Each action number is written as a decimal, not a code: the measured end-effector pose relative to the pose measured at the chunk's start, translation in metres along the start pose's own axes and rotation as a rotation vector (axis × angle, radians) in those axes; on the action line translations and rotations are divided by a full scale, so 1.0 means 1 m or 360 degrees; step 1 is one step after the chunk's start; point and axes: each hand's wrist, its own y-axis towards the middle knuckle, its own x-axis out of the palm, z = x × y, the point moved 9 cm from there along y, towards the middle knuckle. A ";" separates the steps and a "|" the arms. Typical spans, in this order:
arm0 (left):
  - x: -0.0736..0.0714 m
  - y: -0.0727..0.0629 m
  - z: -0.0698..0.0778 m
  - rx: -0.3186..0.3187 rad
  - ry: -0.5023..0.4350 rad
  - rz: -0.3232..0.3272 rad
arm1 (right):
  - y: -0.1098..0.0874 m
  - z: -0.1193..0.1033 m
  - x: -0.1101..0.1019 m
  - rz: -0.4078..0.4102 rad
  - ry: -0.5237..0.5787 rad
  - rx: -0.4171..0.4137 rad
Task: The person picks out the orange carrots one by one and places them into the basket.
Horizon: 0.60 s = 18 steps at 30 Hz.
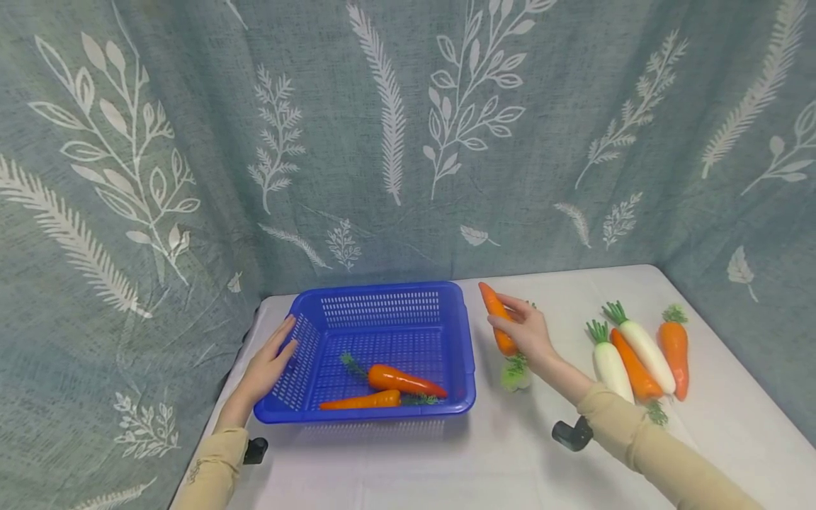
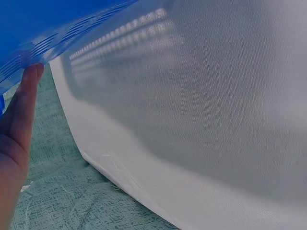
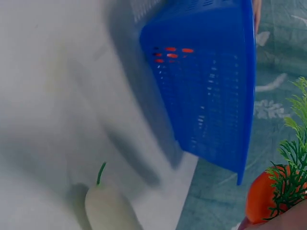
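My right hand (image 1: 529,329) grips an orange carrot (image 1: 494,304) above the table, just right of the blue plastic basket (image 1: 376,287). The carrot's tip points away and its feathery green top (image 3: 292,158) hangs toward me. My left hand (image 1: 264,368) rests against the basket's left side with its fingers straight; the left wrist view shows fingertips (image 2: 34,72) touching the slotted outer wall. Inside the basket, a red-orange carrot (image 1: 408,381) and a slimmer orange carrot (image 1: 363,401) lie near the front wall. Partly hidden below my right hand is a pale vegetable (image 3: 110,211) with a thin green stalk.
On the right of the white table (image 1: 472,467) lie two white radishes (image 1: 612,368) (image 1: 644,347) with green tops and two carrots (image 1: 634,365) (image 1: 674,347). A grey-green leaf-patterned curtain (image 1: 382,177) hangs behind and along both sides.
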 end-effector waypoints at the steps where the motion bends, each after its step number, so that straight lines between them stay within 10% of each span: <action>1: 0.000 0.000 0.000 -0.0003 0.0001 -0.0001 | 0.000 -0.001 0.002 -0.0003 0.0002 -0.0001; 18: -0.002 0.001 0.001 -0.0026 -0.0011 -0.0017 | -0.007 -0.012 0.039 -0.0113 0.0125 0.0012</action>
